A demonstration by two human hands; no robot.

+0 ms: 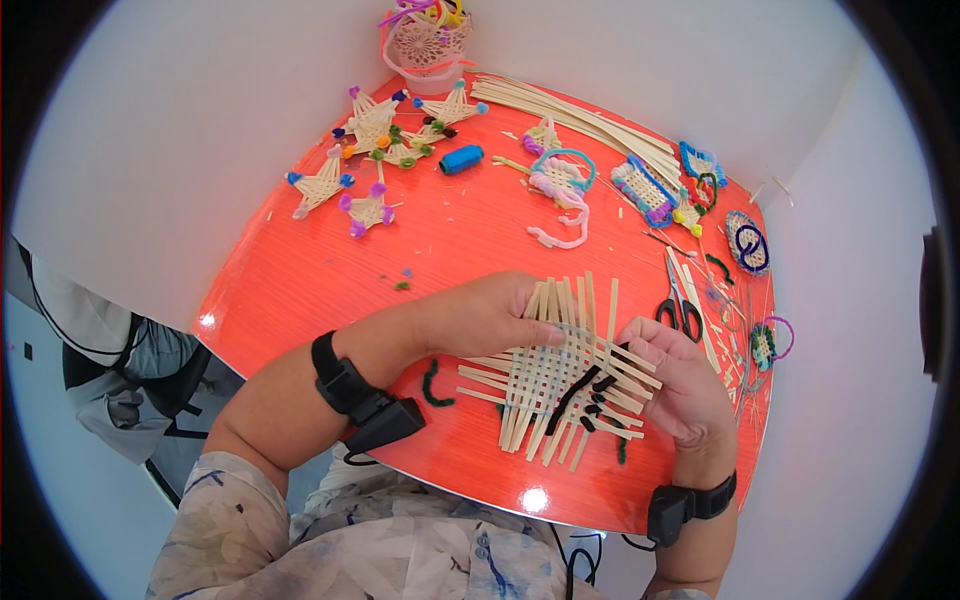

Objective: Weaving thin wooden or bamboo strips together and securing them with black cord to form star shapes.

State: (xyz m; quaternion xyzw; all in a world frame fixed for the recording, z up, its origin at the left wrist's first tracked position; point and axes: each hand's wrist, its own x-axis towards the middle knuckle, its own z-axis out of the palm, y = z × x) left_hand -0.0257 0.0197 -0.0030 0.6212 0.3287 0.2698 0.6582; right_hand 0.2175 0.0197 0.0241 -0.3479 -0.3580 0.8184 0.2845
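A woven mat of pale flat strips point(535, 385) is held up over the near part of the red table, its loose strip ends sticking out on all sides. My left hand point(500, 312) grips it at the upper left, thumb lying across the weave. At the upper right edge, my right hand point(682, 375) is closed with its fingertips pinching among the strip ends; a small dark bit shows there. A black fuzzy chenille stem point(572, 400) runs slantwise over the weave. Short black pieces of it show between strips on the right side.
Black-handled scissors point(680, 315) lie right of the mat. Behind are a blue thread spool point(461, 159), several woven stars point(368, 125), long strips point(580, 120) and a basket point(425, 50). A dark green chenille piece point(432, 385) lies near my left forearm. Scraps litter the right edge.
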